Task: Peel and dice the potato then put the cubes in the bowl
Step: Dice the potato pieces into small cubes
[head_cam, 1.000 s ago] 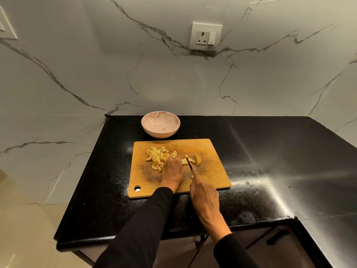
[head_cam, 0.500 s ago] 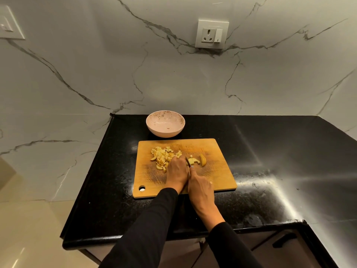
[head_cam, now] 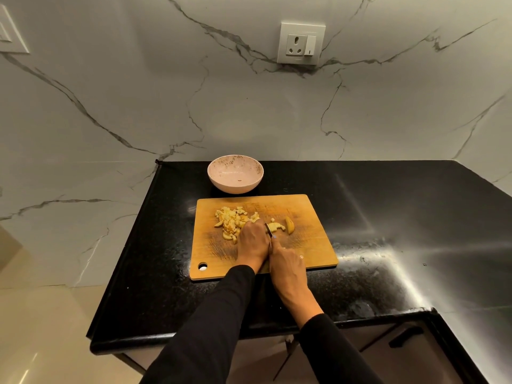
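The left hand (head_cam: 253,242) is covering whatever potato piece it is pressing on the wooden cutting board (head_cam: 313,245). The right hand (head_cam: 288,268) is hiding the knife's handle, leaving only a sliver of narrow blade (head_cam: 268,228) showing. The frame's left edge is cutting off a white wall switch plate (head_cam: 11,34).

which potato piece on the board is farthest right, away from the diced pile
The curved wedge, lying alone right of the knife. The diced pile sits left of the left hand; the small chunks lie beside the blade.
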